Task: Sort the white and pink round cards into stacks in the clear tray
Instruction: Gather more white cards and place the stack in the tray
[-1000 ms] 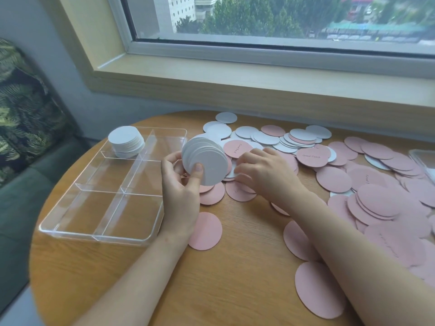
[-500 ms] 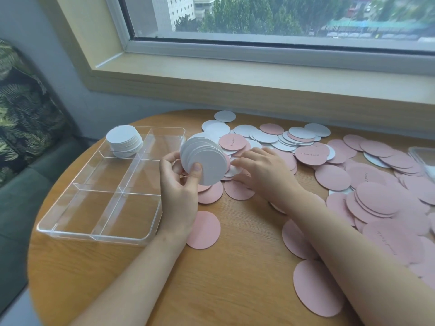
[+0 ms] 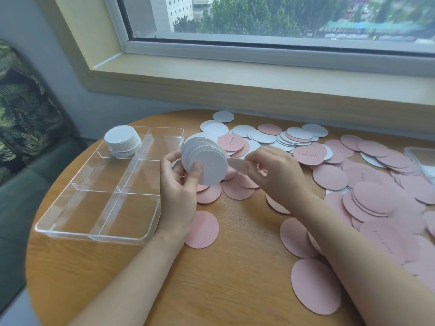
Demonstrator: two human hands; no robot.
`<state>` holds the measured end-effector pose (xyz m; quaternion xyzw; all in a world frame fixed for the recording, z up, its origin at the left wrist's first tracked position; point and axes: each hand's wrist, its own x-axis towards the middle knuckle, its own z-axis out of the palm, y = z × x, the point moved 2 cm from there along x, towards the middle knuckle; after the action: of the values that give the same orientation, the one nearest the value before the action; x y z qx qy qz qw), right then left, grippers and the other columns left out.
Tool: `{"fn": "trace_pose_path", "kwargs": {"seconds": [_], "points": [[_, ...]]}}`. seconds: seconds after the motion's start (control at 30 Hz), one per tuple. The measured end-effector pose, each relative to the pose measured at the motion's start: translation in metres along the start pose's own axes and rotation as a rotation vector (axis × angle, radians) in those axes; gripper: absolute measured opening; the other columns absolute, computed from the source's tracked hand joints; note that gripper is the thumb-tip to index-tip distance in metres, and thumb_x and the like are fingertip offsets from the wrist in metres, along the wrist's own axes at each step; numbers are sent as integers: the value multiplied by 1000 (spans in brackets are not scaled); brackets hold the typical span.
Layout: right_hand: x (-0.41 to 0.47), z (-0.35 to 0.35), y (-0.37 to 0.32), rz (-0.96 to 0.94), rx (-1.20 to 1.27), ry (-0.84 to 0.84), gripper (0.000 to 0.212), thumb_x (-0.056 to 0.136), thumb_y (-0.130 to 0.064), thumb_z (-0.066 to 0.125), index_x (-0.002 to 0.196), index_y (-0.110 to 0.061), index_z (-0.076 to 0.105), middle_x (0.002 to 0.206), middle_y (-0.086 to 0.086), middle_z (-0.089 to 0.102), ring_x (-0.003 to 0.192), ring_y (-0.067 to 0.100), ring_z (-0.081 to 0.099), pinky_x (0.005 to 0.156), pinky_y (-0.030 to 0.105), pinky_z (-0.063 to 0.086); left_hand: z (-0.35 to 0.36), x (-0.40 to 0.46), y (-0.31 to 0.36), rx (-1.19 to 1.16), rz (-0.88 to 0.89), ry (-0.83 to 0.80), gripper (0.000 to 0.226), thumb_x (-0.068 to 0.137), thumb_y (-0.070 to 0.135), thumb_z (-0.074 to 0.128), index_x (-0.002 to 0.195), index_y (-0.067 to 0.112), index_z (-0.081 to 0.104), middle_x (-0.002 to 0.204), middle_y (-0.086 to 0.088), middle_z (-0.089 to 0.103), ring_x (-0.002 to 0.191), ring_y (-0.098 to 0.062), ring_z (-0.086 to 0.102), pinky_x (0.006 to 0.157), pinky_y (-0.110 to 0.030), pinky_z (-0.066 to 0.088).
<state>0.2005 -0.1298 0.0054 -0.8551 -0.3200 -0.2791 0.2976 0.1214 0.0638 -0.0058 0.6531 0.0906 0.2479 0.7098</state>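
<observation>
My left hand [image 3: 177, 182] grips a fanned stack of white round cards [image 3: 207, 162], held upright above the table just right of the clear tray [image 3: 98, 234]. My right hand [image 3: 274, 174] pinches a single white card [image 3: 236, 164] lifted off the table, its edge close to the held stack. A stack of white cards [image 3: 122, 141] sits in the tray's far left compartment; the other compartments hold nothing. Loose white cards [image 3: 263, 136] lie at the table's back, and pink cards [image 3: 374, 201] cover the right side.
The round wooden table [image 3: 235, 290] stands under a wooden window sill [image 3: 259, 90]. Part of another clear container [image 3: 421, 158] shows at the right edge. A patterned cushion [image 3: 26, 118] on a green sofa lies to the left. Single pink cards [image 3: 203, 229] lie near my left wrist.
My right hand has risen from the pile on the table with one white card pinched in it and brought it toward the stack in my left hand. The left hand has barely moved.
</observation>
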Motion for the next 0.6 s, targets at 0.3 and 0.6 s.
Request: {"fn": "trace_pose_path", "kwargs": {"seconds": [0.3,0.6], "points": [[-3,-12,-11,472,817,-62,15,101,-4,54,100,-3,69,72,19,66,58,26,62,57,39,51,8,-4,-7,17,17,-122,30,88,23,69,113,24,52,110,-5,74,105,-20,70,90,-42,57],[-10,-16,-12,335,685,-265,17,97,-32,55,104,-21,66,85,-8,66,72,10,61,63,32,52,18,-17,-9,156,62,-269,26,91,26,69,111,30,53,115,-2,74,92,-31,70,85,-57,57]]}}
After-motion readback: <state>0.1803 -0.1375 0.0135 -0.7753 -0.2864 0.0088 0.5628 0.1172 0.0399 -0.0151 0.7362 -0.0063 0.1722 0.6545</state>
